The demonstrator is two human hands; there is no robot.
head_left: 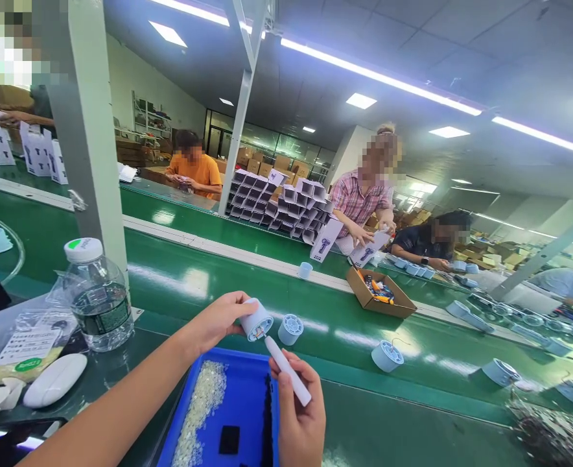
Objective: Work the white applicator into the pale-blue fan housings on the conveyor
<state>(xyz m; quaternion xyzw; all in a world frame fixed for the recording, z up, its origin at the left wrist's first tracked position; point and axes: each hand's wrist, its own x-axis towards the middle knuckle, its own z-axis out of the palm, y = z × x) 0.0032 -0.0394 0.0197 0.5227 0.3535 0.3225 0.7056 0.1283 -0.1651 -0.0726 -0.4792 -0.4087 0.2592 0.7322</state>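
Left hand [221, 318]: fingers [240, 299] wrapped around a small pale-blue round housing [257, 322], held up over the far edge of the blue tray [247, 389], open face tilted toward the camera. Small wires visible inside it, detail too small to read.

Right hand [299, 415]: fingers [286, 363] pinched round a white pen-shaped tool [287, 370], tip touching the open face of the housing. Tool slants up-left from the hand.

Blue tray sits on the worktop [388, 428] directly under both hands. Inside it: a heap of small clear bits [203, 395] on the left, a black square [229, 440] near the middle, a dark strip along the right side.

Just beyond the housing, a second pale-blue round part [290, 329] stands on the green conveyor belt [194, 285]. More of the same further right on the belt: one [386, 356] close by, another [499, 372] well apart. A small blue cup [304, 270] sits on the belt's far edge.

Left of the tray: water bottle [96, 295] with white cap, upright; plastic bag [28, 344] beside it; white oval case [56, 379] in front.

Open cardboard box [381, 293] on the belt, coloured items inside. Across the belt: stack of white cartons [277, 204], and other people at work: orange shirt [194, 172], plaid shirt [359, 201], dark shirt [427, 243].
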